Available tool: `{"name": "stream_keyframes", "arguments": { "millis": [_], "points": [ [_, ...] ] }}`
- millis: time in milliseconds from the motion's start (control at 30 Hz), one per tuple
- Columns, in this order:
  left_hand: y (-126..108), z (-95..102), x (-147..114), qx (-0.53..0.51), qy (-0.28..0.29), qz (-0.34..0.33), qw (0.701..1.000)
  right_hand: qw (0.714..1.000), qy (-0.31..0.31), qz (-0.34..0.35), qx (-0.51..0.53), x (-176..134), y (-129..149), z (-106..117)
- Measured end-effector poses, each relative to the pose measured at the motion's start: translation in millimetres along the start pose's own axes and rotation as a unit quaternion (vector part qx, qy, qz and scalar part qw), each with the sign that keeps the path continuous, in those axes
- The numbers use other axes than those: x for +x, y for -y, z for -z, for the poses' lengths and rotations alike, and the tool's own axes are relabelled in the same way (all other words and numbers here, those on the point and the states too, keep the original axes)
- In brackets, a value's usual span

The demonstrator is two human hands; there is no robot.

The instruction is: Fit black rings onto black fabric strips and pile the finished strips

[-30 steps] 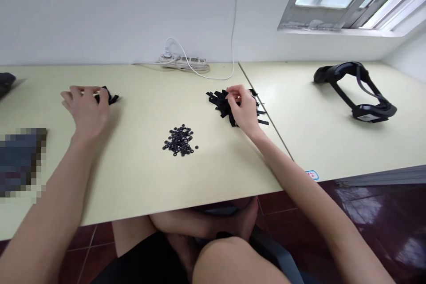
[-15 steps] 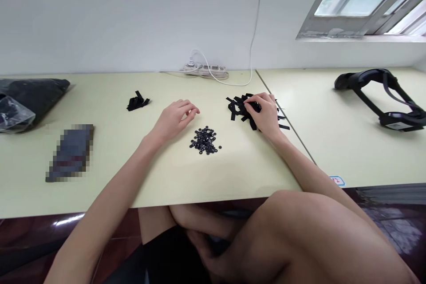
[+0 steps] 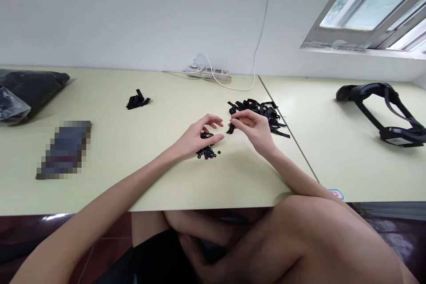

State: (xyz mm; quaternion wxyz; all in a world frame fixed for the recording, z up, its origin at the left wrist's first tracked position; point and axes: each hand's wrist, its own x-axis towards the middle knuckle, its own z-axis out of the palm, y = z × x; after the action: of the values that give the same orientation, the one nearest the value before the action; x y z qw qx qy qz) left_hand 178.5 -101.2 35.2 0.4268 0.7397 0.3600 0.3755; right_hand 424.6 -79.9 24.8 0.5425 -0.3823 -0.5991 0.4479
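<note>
Between the fingertips of my right hand (image 3: 254, 128) is a short black fabric strip (image 3: 230, 128), its lower end hanging free. Just behind that hand lies a loose pile of similar black strips (image 3: 253, 105). My left hand (image 3: 201, 134) faces it from the left, thumb and fingers apart, with nothing visible in them. Below and partly behind my left hand is a heap of small black ring-shaped pieces (image 3: 208, 152), some of them hidden by the hand. A small bunch of black strips (image 3: 137, 100) rests farther left on the pale table (image 3: 173, 93).
A power strip (image 3: 208, 72) with a white cable sits against the wall. On the right is a black headset with straps (image 3: 382, 111). To the left are a dark bag (image 3: 36, 91) and a pixelated dark object (image 3: 66, 151). A seam (image 3: 293, 133) crosses the tabletop.
My right hand has come away from the pile toward me and left, bringing a strip with it. My left hand has moved right, over the ring heap, and its fingers have spread.
</note>
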Motion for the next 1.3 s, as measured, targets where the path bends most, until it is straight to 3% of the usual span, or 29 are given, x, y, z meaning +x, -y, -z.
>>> {"name": "stream_keyframes", "arguments": {
  "millis": [200,400,500,567,667,767,1033,1167,1300],
  "points": [
    [0.0,-14.9,-3.3,-0.042,0.012,0.013,0.999,0.998,0.053,-0.006,0.024,-8.0,-1.1,-11.2],
    [-3.8,-6.5,0.0,-0.056,-0.002,0.024,0.998,0.997,0.073,-0.026,0.016,-8.2,-2.0,-9.3],
    [-3.4,0.0,3.3,-0.085,-0.041,0.034,0.995,0.997,0.063,-0.027,-0.018,-6.3,-4.8,-5.1],
    [-1.7,3.9,6.4,-0.126,-0.080,0.042,0.988,0.990,0.106,-0.018,-0.091,-7.0,-3.8,-2.3],
    [1.4,9.2,10.5,-0.181,-0.120,0.057,0.975,0.946,0.238,0.020,-0.217,-11.7,1.1,-0.7],
    [2.0,12.7,11.8,-0.188,-0.127,0.071,0.971,0.918,0.300,0.056,-0.252,-17.3,2.9,-2.2],
    [-2.2,14.9,9.3,-0.171,-0.054,0.090,0.980,0.894,0.323,0.153,-0.270,-19.7,-11.1,-5.8],
    [-1.8,15.5,9.3,-0.184,-0.047,0.078,0.979,0.879,0.312,0.209,-0.293,-20.4,-16.8,-7.9],
    [-2.5,15.3,8.9,-0.200,-0.040,0.075,0.976,0.877,0.304,0.220,-0.300,-21.0,-19.1,-9.2]
  ]
}}
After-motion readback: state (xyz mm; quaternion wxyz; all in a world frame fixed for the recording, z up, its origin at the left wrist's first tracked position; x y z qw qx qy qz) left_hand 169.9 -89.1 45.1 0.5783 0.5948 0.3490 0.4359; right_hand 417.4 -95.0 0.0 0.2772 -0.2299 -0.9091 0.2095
